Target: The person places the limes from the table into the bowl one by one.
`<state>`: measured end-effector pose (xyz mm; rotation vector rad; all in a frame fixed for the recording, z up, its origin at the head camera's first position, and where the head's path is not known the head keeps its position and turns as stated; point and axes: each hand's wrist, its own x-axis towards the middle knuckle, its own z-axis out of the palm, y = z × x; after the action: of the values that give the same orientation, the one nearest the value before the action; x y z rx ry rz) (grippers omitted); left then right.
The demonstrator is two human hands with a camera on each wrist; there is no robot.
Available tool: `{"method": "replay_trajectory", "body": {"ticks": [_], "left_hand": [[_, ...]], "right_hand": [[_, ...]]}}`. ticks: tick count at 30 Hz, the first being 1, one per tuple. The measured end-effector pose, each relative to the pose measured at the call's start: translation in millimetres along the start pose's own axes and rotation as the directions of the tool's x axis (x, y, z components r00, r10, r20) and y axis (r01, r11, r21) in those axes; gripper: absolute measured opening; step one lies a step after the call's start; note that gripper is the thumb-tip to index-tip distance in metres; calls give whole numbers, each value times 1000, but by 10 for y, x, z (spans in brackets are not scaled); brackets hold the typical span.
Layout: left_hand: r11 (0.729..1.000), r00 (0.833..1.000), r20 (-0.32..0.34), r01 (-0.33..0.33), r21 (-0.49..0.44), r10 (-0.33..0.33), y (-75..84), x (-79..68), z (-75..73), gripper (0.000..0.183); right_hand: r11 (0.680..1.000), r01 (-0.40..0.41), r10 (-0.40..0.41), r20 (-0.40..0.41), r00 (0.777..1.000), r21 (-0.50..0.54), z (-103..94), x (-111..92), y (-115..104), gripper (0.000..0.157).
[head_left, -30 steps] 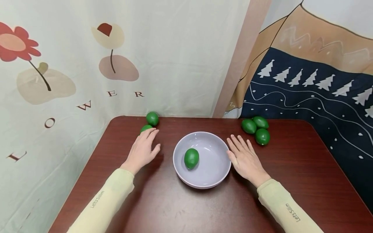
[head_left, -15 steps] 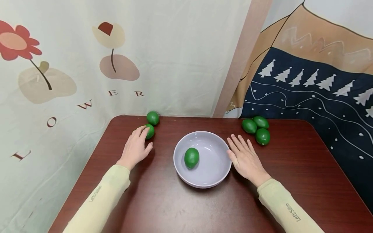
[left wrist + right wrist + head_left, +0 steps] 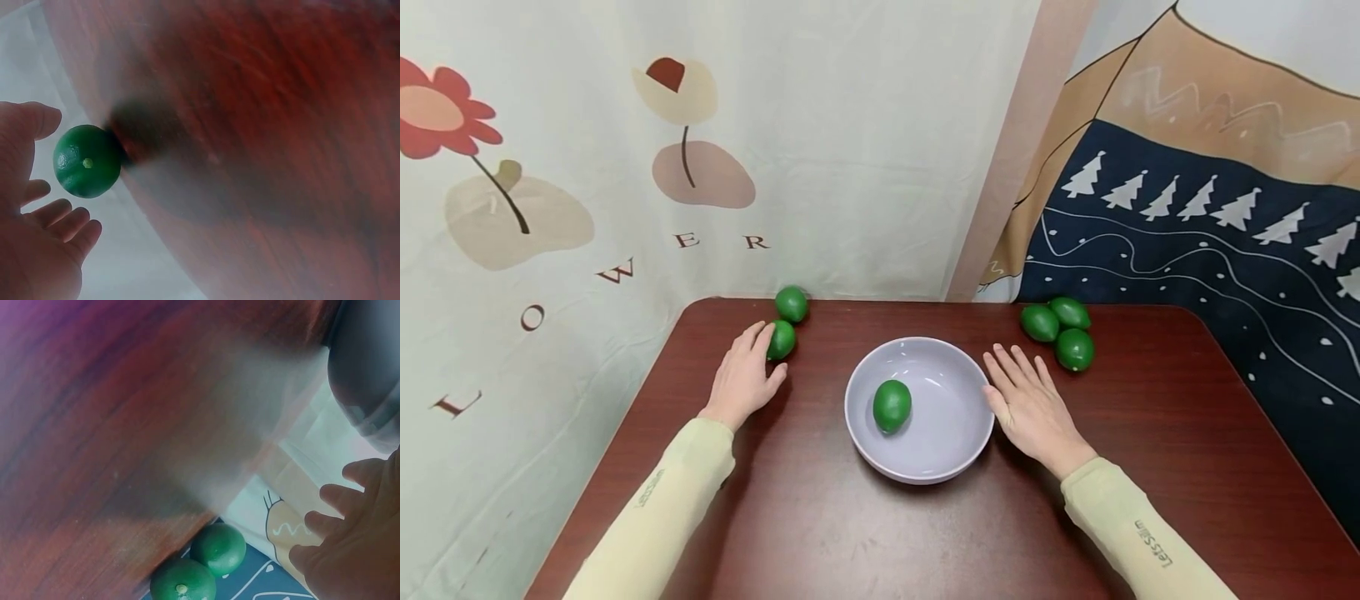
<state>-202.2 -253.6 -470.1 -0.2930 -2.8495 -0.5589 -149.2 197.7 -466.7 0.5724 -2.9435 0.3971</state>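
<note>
At the left of the table, my left hand (image 3: 741,379) reaches beside a green lime (image 3: 783,340), its fingertips overlapping the fruit's left side in the head view. In the left wrist view a gap shows between the thumb and fingers and that lime (image 3: 87,161). Another lime (image 3: 792,304) sits just behind it. A pale lavender bowl (image 3: 951,442) stands mid-table with one lime (image 3: 892,406) inside. With fingers spread and straight, my right hand (image 3: 1033,412) is at the bowl's right side, its thumb by the rim; whether they touch I cannot tell.
Three more limes (image 3: 1075,349) are clustered at the back right, beyond my right hand. The dark red-brown table (image 3: 880,542) has rounded back corners. Behind it hang a pale flower-print curtain (image 3: 865,167) and a navy and tan printed cloth (image 3: 1150,233).
My left hand has drawn back a little leftward and toward me, uncovering more of the nearer left lime. The right hand and the bowl have stayed in place.
</note>
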Motion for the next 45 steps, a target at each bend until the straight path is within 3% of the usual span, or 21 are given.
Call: {"method": "replay_trajectory", "body": {"ticks": [11,23,36,45], "left_hand": [[998,996,65,58,-7,-57,-6,87,-13,74],[997,992,99,78,-27,-75,37,136,7,72],[999,998,35,48,-22,-47,58,160,90,58],[999,999,11,40,-28,-39,55,190,69,56]], "right_hand": [[1000,-4,4,-1,1000,-4,-12,12,-14,59],[1000,6,-6,-10,1000,-23,-40,17,-14,58],[1000,0,0,-21,1000,-13,-13,1,-12,59],[1000,7,-8,-43,999,-21,-5,-2,-3,59]]}}
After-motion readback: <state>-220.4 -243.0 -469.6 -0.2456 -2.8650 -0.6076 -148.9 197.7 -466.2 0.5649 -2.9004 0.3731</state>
